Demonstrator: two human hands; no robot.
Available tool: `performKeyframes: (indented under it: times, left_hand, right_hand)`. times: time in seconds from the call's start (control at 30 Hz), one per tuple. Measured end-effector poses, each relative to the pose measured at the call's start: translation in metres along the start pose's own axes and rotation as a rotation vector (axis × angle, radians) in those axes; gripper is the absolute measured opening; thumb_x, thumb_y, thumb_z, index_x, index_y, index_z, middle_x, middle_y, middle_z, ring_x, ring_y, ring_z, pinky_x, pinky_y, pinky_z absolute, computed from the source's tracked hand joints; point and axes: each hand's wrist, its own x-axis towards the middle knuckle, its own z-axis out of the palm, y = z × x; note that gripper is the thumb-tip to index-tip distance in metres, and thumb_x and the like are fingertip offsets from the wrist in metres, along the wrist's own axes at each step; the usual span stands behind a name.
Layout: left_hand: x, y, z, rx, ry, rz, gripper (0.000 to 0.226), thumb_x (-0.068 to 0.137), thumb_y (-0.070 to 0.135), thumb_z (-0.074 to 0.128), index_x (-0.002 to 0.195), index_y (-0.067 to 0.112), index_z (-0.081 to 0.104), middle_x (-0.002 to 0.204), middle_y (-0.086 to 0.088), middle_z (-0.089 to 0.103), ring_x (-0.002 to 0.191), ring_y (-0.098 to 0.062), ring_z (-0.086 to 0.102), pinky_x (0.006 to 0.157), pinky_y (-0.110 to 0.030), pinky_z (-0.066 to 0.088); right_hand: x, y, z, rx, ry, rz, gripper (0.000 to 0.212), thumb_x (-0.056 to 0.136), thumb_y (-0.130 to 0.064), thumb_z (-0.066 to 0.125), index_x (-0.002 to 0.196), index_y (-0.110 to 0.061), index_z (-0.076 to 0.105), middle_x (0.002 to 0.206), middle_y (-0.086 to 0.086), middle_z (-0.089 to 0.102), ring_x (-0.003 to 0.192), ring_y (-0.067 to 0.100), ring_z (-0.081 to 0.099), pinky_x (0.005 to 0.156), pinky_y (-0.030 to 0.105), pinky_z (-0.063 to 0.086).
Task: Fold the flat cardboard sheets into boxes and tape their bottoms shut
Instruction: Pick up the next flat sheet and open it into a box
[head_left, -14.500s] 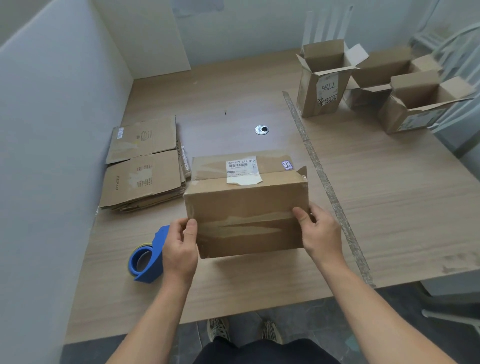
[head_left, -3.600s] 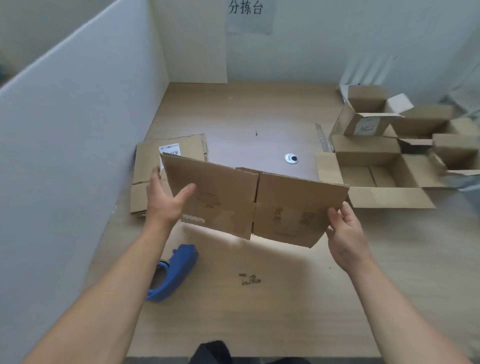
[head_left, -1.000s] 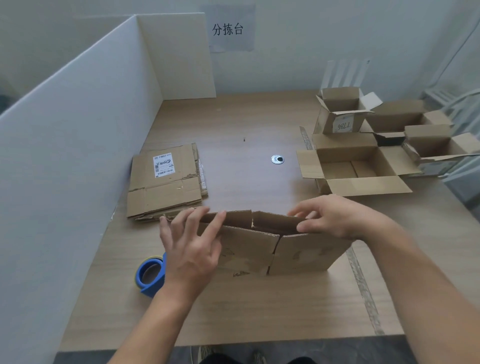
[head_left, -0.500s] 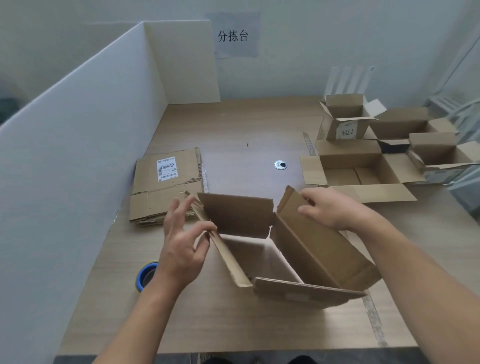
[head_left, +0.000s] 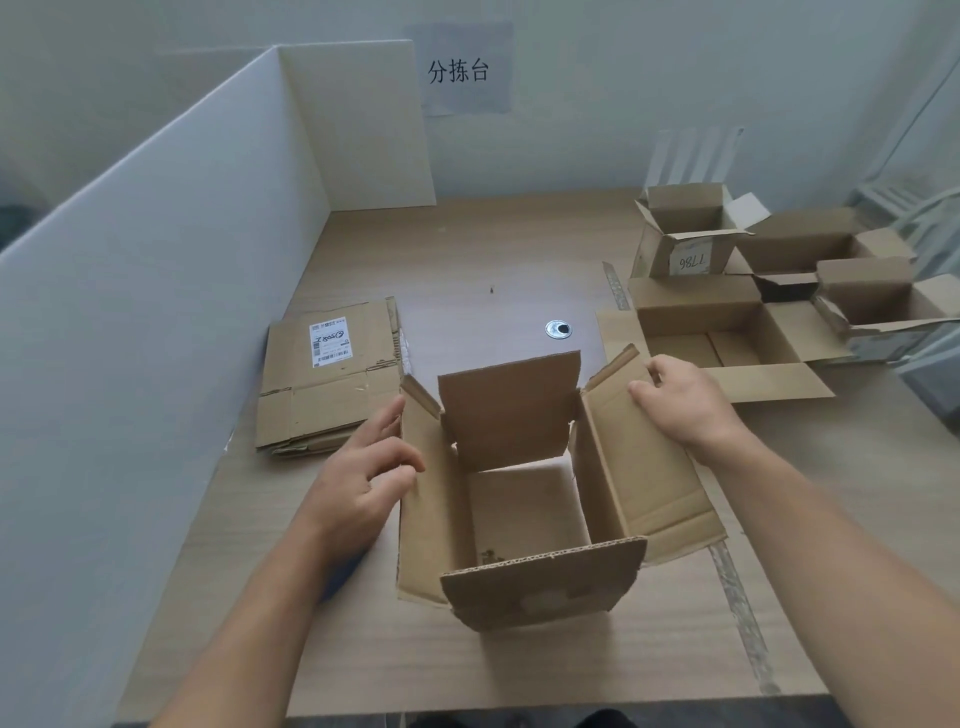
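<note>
- box (head_left: 524, 499) upright on counter (head_left: 519, 670) between both hands, flaps up
- right hand (head_left: 680, 400) grips right flap's edge
- left hand (head_left: 363, 478) relaxed, fingers touching left flap
- flat sheets (head_left: 327, 384) beyond left hand

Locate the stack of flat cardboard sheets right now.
Head view: the stack of flat cardboard sheets lies left on the table, beside the white partition, just beyond the left hand.

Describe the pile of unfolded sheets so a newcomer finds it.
Follow the white partition along the table's left side. At its foot lies the stack of flat cardboard sheets. Unlike the open boxes on the right, it is flat, with a white label on top.
</note>
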Motion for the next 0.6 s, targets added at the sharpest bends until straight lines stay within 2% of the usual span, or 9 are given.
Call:
performKeyframes:
  times: [0.07, 0.13, 0.17, 0.23, 0.33, 0.4, 0.47, 0.53, 0.6]
  left_hand:
    - [0.001, 0.002, 0.002, 0.059, -0.021, 0.045, 0.028, 0.075, 0.036, 0.057, 0.099, 0.038, 0.072, 0.156, 0.026, 0.029, 0.139, 0.012, 0.030, 0.107, -0.025, 0.039]
    - [0.002, 0.006, 0.006, 0.060, -0.019, 0.068, 0.042, 0.076, 0.033, 0.058, 0.116, 0.046, 0.062, 0.155, 0.029, 0.027, 0.138, 0.011, 0.033, 0.099, -0.017, 0.045]
    - [0.002, 0.008, 0.009, 0.038, -0.006, 0.062, 0.050, 0.076, 0.032, 0.058, 0.124, 0.048, 0.056, 0.154, 0.031, 0.027, 0.136, 0.011, 0.036, 0.095, -0.012, 0.046]
    - [0.002, 0.012, 0.014, -0.006, 0.020, 0.057, 0.062, 0.074, 0.037, 0.059, 0.134, 0.050, 0.045, 0.151, 0.033, 0.027, 0.130, 0.010, 0.042, 0.090, -0.008, 0.046]
    - [0.003, 0.015, 0.022, -0.050, 0.025, 0.031, 0.070, 0.076, 0.035, 0.063, 0.139, 0.049, 0.037, 0.147, 0.026, 0.035, 0.126, 0.010, 0.046, 0.091, -0.015, 0.050]
    - [0.004, 0.017, 0.027, -0.084, 0.001, -0.006, 0.068, 0.078, 0.031, 0.063, 0.138, 0.049, 0.038, 0.143, 0.022, 0.043, 0.124, 0.009, 0.049, 0.093, -0.022, 0.053]
    - [0.004, 0.020, 0.031, -0.114, -0.020, -0.026, 0.064, 0.079, 0.031, 0.064, 0.136, 0.051, 0.041, 0.140, 0.025, 0.047, 0.123, 0.009, 0.050, 0.093, -0.023, 0.053]
    - [0.004, 0.022, 0.032, -0.139, -0.022, -0.045, 0.063, 0.079, 0.034, 0.065, 0.134, 0.054, 0.041, 0.138, 0.029, 0.049, 0.122, 0.009, 0.051, 0.090, -0.021, 0.053]
    - [0.003, 0.022, 0.033, -0.130, -0.017, -0.071, 0.067, 0.078, 0.038, 0.067, 0.139, 0.048, 0.042, 0.139, 0.028, 0.049, 0.123, 0.007, 0.051, 0.090, -0.022, 0.053]
  right_hand:
    - [0.000, 0.003, 0.003, 0.022, 0.000, 0.010, 0.019, 0.096, -0.023, 0.053, 0.094, -0.004, 0.059, 0.086, 0.008, 0.061, 0.082, 0.027, 0.055, 0.064, 0.033, 0.040]
    - [-0.001, 0.005, 0.004, 0.065, -0.038, 0.011, 0.022, 0.096, -0.024, 0.053, 0.101, -0.004, 0.060, 0.095, 0.014, 0.064, 0.091, 0.031, 0.060, 0.073, 0.036, 0.048]
    - [-0.002, 0.004, 0.004, 0.095, -0.062, 0.010, 0.022, 0.096, -0.025, 0.053, 0.104, -0.006, 0.061, 0.097, 0.013, 0.064, 0.092, 0.030, 0.061, 0.076, 0.038, 0.049]
    - [-0.003, 0.005, 0.005, 0.190, -0.105, 0.001, 0.018, 0.097, -0.027, 0.053, 0.108, -0.016, 0.063, 0.098, -0.003, 0.065, 0.094, 0.020, 0.062, 0.077, 0.036, 0.048]
    - [-0.007, 0.006, 0.009, 0.275, -0.134, -0.011, 0.029, 0.097, -0.033, 0.055, 0.125, -0.028, 0.055, 0.109, -0.014, 0.060, 0.098, 0.012, 0.059, 0.073, 0.030, 0.047]
    - [-0.007, 0.006, 0.011, 0.225, -0.122, -0.088, 0.046, 0.094, -0.037, 0.060, 0.138, -0.031, 0.047, 0.124, -0.010, 0.055, 0.107, 0.015, 0.057, 0.087, 0.035, 0.051]
    - [-0.007, 0.004, 0.010, 0.092, -0.114, -0.241, 0.053, 0.093, -0.033, 0.064, 0.142, -0.031, 0.045, 0.134, -0.009, 0.047, 0.122, 0.013, 0.049, 0.106, 0.032, 0.038]
    - [-0.003, -0.001, 0.011, -0.012, -0.137, -0.377, 0.045, 0.092, -0.027, 0.066, 0.136, -0.029, 0.054, 0.143, -0.007, 0.043, 0.134, 0.012, 0.039, 0.110, 0.024, 0.027]
    - [0.002, -0.007, 0.015, -0.117, -0.155, -0.428, 0.033, 0.093, -0.027, 0.065, 0.126, -0.029, 0.063, 0.150, -0.004, 0.036, 0.141, 0.014, 0.030, 0.113, 0.026, 0.023]
